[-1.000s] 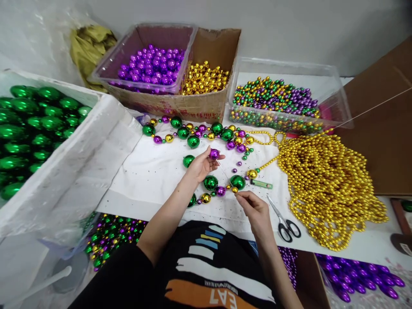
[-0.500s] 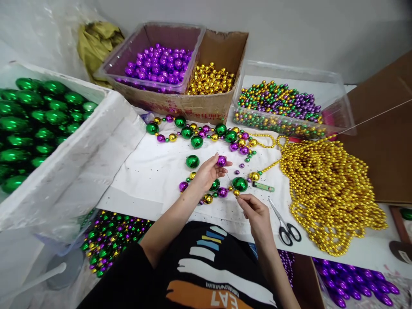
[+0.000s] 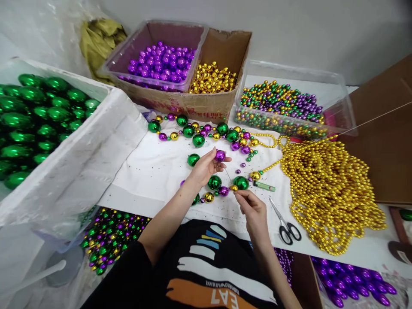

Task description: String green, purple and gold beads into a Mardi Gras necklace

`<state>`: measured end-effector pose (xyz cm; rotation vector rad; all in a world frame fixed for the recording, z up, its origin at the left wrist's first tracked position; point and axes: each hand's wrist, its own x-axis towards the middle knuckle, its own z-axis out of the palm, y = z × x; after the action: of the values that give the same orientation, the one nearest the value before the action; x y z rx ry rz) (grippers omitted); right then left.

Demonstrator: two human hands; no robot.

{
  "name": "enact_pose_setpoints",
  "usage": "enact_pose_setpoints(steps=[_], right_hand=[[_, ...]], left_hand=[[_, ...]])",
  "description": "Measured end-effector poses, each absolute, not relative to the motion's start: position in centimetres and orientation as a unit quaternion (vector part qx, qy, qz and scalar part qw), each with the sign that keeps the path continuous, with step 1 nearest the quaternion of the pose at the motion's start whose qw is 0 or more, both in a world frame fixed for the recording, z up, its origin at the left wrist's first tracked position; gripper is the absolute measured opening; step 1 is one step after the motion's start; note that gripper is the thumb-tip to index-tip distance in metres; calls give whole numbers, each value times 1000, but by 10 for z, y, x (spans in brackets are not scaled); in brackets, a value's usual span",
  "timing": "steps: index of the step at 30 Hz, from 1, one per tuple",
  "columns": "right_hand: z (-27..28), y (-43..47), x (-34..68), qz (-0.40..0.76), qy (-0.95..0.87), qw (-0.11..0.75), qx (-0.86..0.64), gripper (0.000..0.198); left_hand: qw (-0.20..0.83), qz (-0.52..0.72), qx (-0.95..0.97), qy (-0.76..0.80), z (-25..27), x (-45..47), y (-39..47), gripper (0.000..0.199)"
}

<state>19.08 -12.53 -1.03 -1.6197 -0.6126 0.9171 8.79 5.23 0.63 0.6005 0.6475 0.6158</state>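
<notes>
My left hand [image 3: 205, 166] is closed round a shiny purple bead [image 3: 220, 155], with a thin thread or needle [image 3: 228, 174] running down from the fingers. My right hand [image 3: 253, 207] pinches a gold bead [image 3: 234, 188] at the lower end of that line. Just behind the gold bead lies a large green bead [image 3: 241, 183]. A strung row with a purple bead [image 3: 223, 191], another gold bead [image 3: 209, 197] and a green bead [image 3: 214, 182] passes below my left hand, which hides part of it. A loose green bead [image 3: 193, 160] rests left of the fingers.
Scissors [image 3: 286, 225] and a green lighter-like stick [image 3: 264, 186] lie right of my hands, beside a heap of gold bead chains [image 3: 331, 193]. A finished-looking bead strand [image 3: 198, 140] stretches behind. Bead boxes stand around: a white foam box [image 3: 106, 128], a cardboard box [image 3: 180, 101], a clear bin [image 3: 341, 94].
My right hand has shifted slightly left and up with the gold bead, closer to the strung purple bead. My left hand still holds the purple bead, a little higher.
</notes>
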Motion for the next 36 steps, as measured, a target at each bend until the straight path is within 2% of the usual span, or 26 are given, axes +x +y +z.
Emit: enact_pose_setpoints(steps=[13,21,24,26,28,30,32,36], right_hand=[[-11,-123,188,379,-268,565,-682,15],[-11,-117,193,372,-196,605,-676,20],[-17,-126,204,358,-164,622,-677,22],[-21,-133,210,352,-146,630,-677,23],[-25,-138,215,348,-131,637,-675,24],[-28,-141,218,344,-121,641,-675,24],[-30,-142,221,343,-115,641,-676,25],[-30,-140,224,348,-116,641,-674,26]], left_hand=[[827,326,318,330,3,98,39,47],[819,189,454,296,4,102,32,54],[753,189,530,341,-8,117,48,38],[666,167,626,370,-16,133,60,18],[572,129,719,374,-20,149,67,8],[507,104,776,360,-20,165,71,11],[485,104,801,336,-19,180,73,14],[517,149,789,295,-25,209,71,22]])
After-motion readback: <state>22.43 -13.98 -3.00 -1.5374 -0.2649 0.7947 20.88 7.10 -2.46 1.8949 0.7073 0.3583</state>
